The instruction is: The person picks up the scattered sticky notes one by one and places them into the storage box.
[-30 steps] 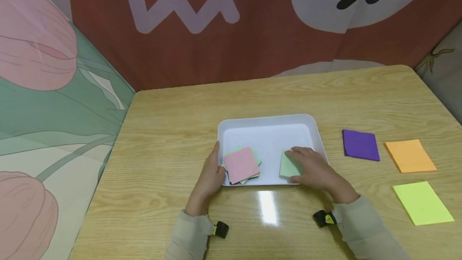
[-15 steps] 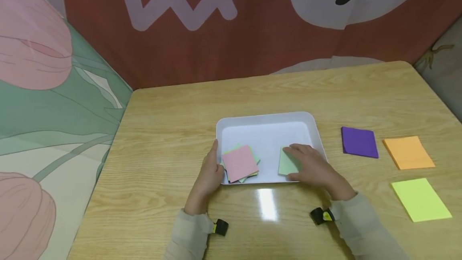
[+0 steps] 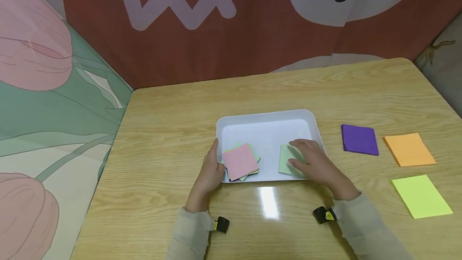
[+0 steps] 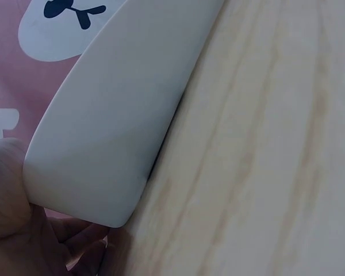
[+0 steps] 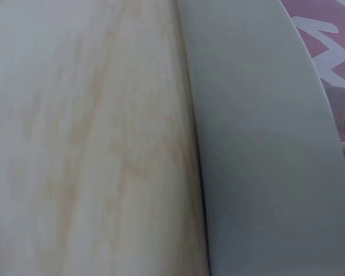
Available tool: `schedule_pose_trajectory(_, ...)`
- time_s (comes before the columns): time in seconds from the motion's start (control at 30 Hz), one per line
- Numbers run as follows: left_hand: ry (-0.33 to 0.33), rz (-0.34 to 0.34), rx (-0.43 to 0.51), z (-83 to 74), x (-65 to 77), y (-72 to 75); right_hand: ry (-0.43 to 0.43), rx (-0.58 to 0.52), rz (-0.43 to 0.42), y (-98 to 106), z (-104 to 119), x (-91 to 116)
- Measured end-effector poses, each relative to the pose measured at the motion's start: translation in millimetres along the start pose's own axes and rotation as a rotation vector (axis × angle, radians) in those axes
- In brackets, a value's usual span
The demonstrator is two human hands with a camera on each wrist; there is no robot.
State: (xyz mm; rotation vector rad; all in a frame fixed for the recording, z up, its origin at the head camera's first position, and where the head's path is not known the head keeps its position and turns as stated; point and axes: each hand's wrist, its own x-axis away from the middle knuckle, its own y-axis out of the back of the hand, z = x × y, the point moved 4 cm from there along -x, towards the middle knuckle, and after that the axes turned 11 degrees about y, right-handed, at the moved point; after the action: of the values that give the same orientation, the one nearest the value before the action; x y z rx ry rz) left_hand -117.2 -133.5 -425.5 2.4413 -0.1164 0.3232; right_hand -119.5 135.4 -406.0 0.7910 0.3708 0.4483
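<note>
A white tray lies on the wooden table. My left hand grips its left end, and the left wrist view shows the thumb and fingers around the tray's corner. Inside, at the left, is a loosely fanned pile of square sticky notes with a pink one on top and green, yellow and dark edges peeking out below. A pale green sticky note pad lies at the tray's right, partly hidden by my right hand. That hand hovers over the pad with thumb and fingers spread apart.
To the right of the tray lie a purple pad, an orange pad and a yellow-green pad. The tray's outer wall fills much of the right wrist view. A red patterned cloth hangs behind the table's far edge.
My right thumb and fingers have loosened from the pale green pad's edges and drawn slightly to the right, while the pad stays in the tray. My left hand keeps its grip.
</note>
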Motion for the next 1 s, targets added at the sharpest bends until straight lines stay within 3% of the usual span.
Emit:
schedule_pose_trajectory(0.2,-0.027,-0.009,0.004,-1.1,-0.8,0.2,0.007,-0.006,-0.096,14.0,2.5,5.2)
schedule_pose_trajectory(0.5,0.003,-0.013,0.012,0.5,-2.2,-0.1,0.024,0.008,-0.217,32.5,-0.1,15.7)
schedule_pose_trajectory(1.0,0.028,-0.003,0.018,1.6,-0.7,-1.3,-0.029,0.044,-0.245,54.5,-22.3,27.2)
